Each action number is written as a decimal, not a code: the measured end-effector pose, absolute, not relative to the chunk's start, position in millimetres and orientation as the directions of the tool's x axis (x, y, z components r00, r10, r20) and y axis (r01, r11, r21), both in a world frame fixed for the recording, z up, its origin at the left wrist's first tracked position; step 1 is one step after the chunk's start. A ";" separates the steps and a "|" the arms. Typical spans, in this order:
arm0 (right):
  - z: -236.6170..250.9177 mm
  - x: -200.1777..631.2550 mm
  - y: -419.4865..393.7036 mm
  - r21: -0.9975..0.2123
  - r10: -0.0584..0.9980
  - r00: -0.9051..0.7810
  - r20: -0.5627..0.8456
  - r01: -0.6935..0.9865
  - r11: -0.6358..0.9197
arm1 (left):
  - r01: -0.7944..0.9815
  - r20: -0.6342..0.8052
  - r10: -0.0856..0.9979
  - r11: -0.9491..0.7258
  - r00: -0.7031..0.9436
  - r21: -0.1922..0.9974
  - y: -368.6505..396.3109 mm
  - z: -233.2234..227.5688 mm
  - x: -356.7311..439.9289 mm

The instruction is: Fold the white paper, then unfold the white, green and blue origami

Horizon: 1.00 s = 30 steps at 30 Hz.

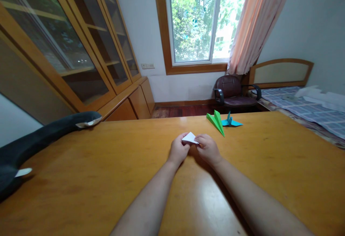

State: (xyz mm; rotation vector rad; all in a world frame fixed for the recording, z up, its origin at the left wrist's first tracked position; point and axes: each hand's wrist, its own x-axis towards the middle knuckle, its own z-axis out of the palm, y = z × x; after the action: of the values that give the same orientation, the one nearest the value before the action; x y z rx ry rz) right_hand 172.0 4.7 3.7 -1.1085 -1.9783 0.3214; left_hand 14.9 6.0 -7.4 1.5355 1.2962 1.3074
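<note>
A small piece of white folded paper (190, 137), roughly triangular, is held between both hands above the middle of the wooden table (129, 178). My left hand (179, 149) is closed on its left side, thumb toward me. On the right, my right hand (208, 149) pinches the lower right corner with thumb and forefinger. The fingers partly cover the paper's edges, so its full fold is hidden. Just beyond my right hand lies a green paper plane (216, 122). Beside that sits a blue folded paper crane (230, 121).
A dark stuffed toy with white patches (51, 131) lies along the table's left edge. Past the far edge stand a brown armchair (234, 90) and a bed (309, 103). Glass-door cabinets (88, 34) line the left wall, and a window (194, 20) is ahead.
</note>
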 end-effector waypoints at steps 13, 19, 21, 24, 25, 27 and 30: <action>5.6 157.0 -3.4 -0.615 0.847 -0.225 0.481 0.602 0.509 | 0.526 0.346 0.917 -0.197 -0.200 0.827 -11.0 7.2 29.0; 5.0 158.3 0.6 -0.660 0.871 -0.219 0.440 0.579 0.479 | 0.627 0.350 0.932 -0.219 -0.092 0.747 -9.7 10.5 28.3; 3.9 158.9 2.1 -0.674 0.884 -0.207 0.418 0.582 0.455 | 0.652 0.357 0.931 -0.224 -0.077 0.724 -9.7 13.0 26.6; 0.7 160.5 5.1 -0.708 0.899 -0.156 0.409 0.567 0.421 | 0.686 0.377 0.925 -0.250 -0.038 0.683 -8.2 15.8 22.4; -0.8 161.4 6.5 -0.735 0.906 -0.138 0.400 0.543 0.407 | 0.692 0.381 0.924 -0.259 -0.025 0.673 -7.0 15.8 20.4; -4.1 163.9 10.0 -0.824 0.929 -0.100 0.355 0.436 0.362 | 0.674 0.365 0.931 -0.266 -0.005 0.689 -3.4 13.6 15.8; -7.4 168.9 15.4 -0.933 0.965 -0.046 0.257 0.249 0.260 | 0.526 0.265 0.964 -0.242 0.032 0.816 3.2 6.6 8.4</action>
State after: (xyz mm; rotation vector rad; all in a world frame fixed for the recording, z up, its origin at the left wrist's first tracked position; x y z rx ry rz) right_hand 168.9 15.4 -7.4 -1.1810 -1.5155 0.8865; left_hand 8.4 3.2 6.6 1.8087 1.5062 1.1282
